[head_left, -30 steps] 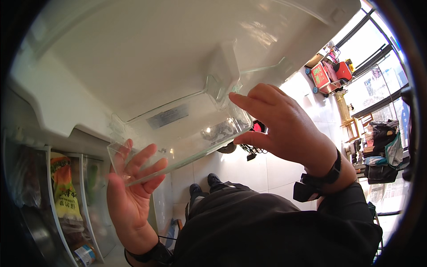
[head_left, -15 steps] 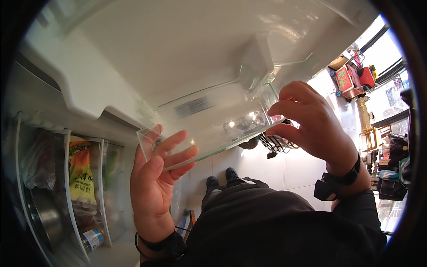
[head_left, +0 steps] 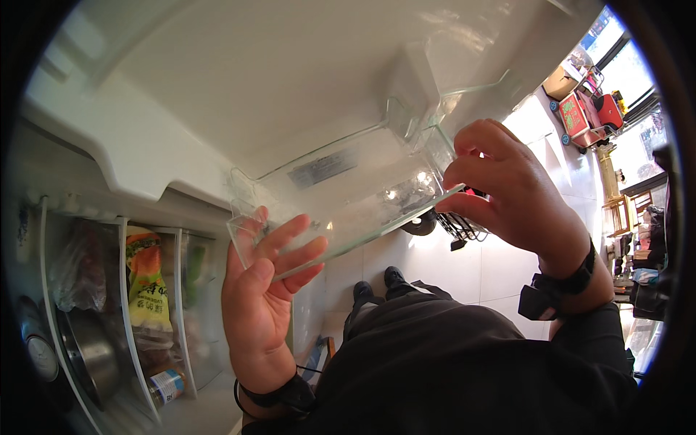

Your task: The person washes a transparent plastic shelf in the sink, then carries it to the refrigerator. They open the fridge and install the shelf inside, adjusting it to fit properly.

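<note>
Clear rectangular plastic bin (head_left: pixel 362 206), beside white moulded door liner (head_left: pixel 254 94)

Left hand (head_left: pixel 257 312): palm upturned, fingers spread, half-curled at bin's left end; grip hard to tell. Right hand (head_left: pixel 507 188): arched, pinching bin's right end. Walls: glossy, thin.

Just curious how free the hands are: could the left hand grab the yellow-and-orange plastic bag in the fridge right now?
Probably not yet: the left hand is busy holding the clear, box-shaped bin, though nothing visible covers the bag.
</note>
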A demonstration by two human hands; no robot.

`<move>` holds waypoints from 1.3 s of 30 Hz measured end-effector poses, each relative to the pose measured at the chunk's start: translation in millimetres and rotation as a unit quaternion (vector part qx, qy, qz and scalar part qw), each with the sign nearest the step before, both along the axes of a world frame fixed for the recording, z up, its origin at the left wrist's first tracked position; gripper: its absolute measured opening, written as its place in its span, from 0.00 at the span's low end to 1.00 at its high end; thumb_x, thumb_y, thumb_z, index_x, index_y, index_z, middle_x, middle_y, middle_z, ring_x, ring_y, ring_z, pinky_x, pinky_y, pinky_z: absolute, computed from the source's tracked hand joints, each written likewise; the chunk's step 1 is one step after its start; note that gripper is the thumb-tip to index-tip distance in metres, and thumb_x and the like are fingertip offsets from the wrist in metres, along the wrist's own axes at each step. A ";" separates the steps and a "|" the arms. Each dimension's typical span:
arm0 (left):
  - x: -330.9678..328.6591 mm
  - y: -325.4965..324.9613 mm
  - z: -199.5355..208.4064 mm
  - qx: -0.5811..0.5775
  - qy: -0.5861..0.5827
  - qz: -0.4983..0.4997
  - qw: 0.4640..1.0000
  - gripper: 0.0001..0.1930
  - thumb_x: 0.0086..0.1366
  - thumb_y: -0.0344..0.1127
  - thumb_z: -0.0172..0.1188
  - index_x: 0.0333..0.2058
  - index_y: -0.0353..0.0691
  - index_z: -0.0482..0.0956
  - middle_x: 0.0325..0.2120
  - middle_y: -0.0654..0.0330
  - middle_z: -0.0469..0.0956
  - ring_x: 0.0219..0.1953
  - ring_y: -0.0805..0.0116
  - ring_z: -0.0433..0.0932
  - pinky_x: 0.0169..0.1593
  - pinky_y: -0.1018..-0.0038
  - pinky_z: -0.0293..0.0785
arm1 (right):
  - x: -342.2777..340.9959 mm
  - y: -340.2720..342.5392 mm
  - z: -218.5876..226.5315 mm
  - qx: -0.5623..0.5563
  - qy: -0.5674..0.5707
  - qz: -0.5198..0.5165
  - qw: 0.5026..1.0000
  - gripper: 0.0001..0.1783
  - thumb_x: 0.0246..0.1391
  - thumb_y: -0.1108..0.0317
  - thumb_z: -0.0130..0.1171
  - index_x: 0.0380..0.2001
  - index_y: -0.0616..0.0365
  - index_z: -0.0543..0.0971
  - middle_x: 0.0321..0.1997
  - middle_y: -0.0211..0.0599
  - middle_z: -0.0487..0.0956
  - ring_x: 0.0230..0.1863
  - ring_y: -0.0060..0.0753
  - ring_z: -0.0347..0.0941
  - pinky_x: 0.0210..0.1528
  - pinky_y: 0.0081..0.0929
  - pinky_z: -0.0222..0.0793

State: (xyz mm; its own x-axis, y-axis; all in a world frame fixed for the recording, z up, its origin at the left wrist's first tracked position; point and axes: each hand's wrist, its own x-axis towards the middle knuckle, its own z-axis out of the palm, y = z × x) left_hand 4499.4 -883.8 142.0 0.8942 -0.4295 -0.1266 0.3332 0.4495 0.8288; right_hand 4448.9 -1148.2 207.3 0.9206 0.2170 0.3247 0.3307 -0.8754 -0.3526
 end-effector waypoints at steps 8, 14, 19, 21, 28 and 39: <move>-6.0 0.2 4.4 0.006 0.005 -0.003 1.000 0.34 0.58 0.35 0.49 0.57 0.28 0.43 0.49 0.36 0.64 0.46 0.46 0.73 0.45 0.64 0.75 | -3.6 -1.6 -1.0 0.016 -0.005 -0.005 1.000 0.12 0.30 0.70 0.68 0.20 0.59 0.75 0.30 0.37 0.66 0.32 0.37 0.65 0.31 0.28 0.63; -10.4 5.2 14.1 0.051 -0.037 0.000 0.998 0.33 0.59 0.37 0.49 0.57 0.29 0.45 0.49 0.36 0.64 0.46 0.46 0.73 0.44 0.64 0.76 | -4.6 -0.2 -1.0 0.010 0.005 0.006 1.000 0.12 0.32 0.68 0.68 0.20 0.60 0.75 0.29 0.37 0.65 0.31 0.36 0.64 0.30 0.29 0.62; -2.5 2.3 8.8 0.059 -0.037 0.030 0.997 0.32 0.62 0.50 0.45 0.56 0.31 0.56 0.48 0.39 0.67 0.44 0.49 0.75 0.40 0.68 0.78 | -3.4 -0.2 2.0 0.016 -0.004 0.019 1.000 0.11 0.34 0.67 0.67 0.20 0.59 0.75 0.30 0.36 0.65 0.32 0.36 0.64 0.31 0.29 0.63; -0.7 2.3 7.5 0.031 -0.031 0.027 0.999 0.33 0.63 0.50 0.45 0.56 0.29 0.52 0.48 0.38 0.67 0.44 0.48 0.74 0.42 0.67 0.77 | -4.0 -1.2 3.7 -0.005 0.026 0.009 1.000 0.09 0.37 0.68 0.65 0.21 0.58 0.75 0.32 0.36 0.66 0.36 0.38 0.65 0.36 0.31 0.66; 2.7 0.1 5.4 0.045 -0.050 0.039 0.997 0.36 0.62 0.53 0.46 0.57 0.28 0.51 0.47 0.38 0.68 0.44 0.47 0.74 0.42 0.68 0.77 | 1.1 -1.2 -3.3 0.002 -0.031 0.012 0.999 0.08 0.41 0.66 0.63 0.23 0.58 0.76 0.39 0.39 0.70 0.42 0.41 0.68 0.41 0.32 0.67; 0.4 -2.2 2.4 0.026 -0.056 0.049 0.997 0.40 0.60 0.62 0.42 0.55 0.29 0.54 0.47 0.40 0.68 0.42 0.54 0.76 0.38 0.72 0.79 | 3.3 -7.3 -5.7 0.022 -0.051 0.032 0.998 0.09 0.37 0.68 0.66 0.23 0.59 0.77 0.40 0.42 0.73 0.38 0.42 0.70 0.38 0.31 0.69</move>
